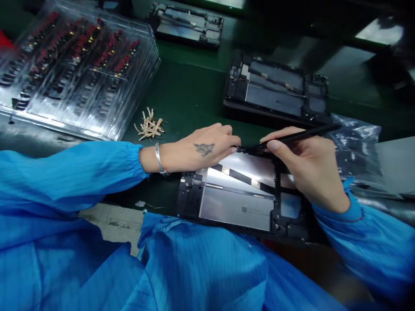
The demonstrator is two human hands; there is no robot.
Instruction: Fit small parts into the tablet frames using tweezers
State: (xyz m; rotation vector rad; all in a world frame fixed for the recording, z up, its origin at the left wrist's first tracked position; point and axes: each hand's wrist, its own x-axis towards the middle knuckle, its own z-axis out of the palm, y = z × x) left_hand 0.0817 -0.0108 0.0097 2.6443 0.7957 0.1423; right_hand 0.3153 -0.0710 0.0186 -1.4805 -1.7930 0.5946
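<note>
open device frame (238, 194) seen at the green bench's (189, 86) near edge, silver panel up. black pen-like tool (301, 134) clamped in the right hand's (309, 166) fingers, tip at the frame's far edge. left hand (207, 147) laid at same edge, fingertips bunched; whether anything is pinched cannot be told. beyond: two similar frames (275, 88), paper strips (150, 125), clear trays (74, 73).

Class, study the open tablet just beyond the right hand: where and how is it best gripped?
Probably by the thick black rim of the open tablet, from its left end: it lies flat with that side exposed, while the right hand and plastic bag crowd its near right corner.
</note>
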